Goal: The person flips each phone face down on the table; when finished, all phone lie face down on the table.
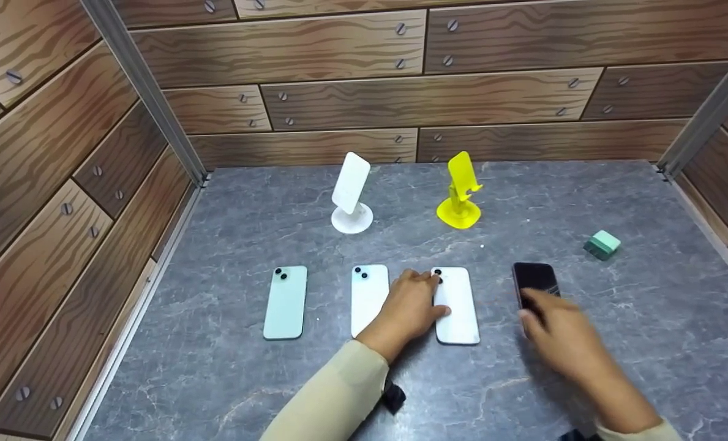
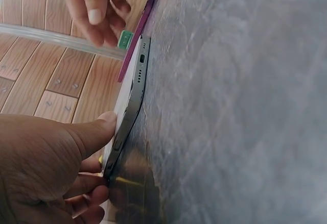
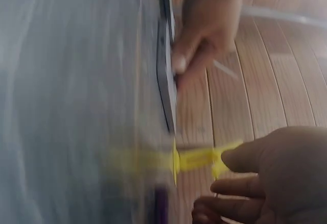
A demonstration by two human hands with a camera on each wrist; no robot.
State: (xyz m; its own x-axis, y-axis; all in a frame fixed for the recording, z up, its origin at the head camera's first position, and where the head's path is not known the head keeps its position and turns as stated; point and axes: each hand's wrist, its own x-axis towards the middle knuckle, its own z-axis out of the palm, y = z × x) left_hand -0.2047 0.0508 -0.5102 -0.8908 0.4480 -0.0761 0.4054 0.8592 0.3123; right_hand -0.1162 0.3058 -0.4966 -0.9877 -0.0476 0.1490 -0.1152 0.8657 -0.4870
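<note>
My left hand (image 1: pixel 409 306) is at a white phone (image 1: pixel 458 318) lying face down; the thumb rests on its back and curled fingers hold its left edge. The left wrist view shows that hand (image 2: pixel 46 157) along the phone's grey side (image 2: pixel 134 91). A second pale phone (image 1: pixel 367 294) lies to the left, partly covered by the hand. My right hand (image 1: pixel 566 337), blurred, hovers over a dark-screened phone (image 1: pixel 535 277). That phone shows a purple edge (image 2: pixel 145 17) in the left wrist view. The right fingers hang loosely bent, apart from the phone, holding nothing.
Farther left lies a mint-green phone (image 1: pixel 286 306). A white phone stand (image 1: pixel 351 190) and a yellow phone stand (image 1: pixel 460 196) stand at the back. A small green block (image 1: pixel 602 244) sits at the right. Wood-patterned panels (image 1: pixel 339 55) wall the grey table (image 1: pixel 229 380).
</note>
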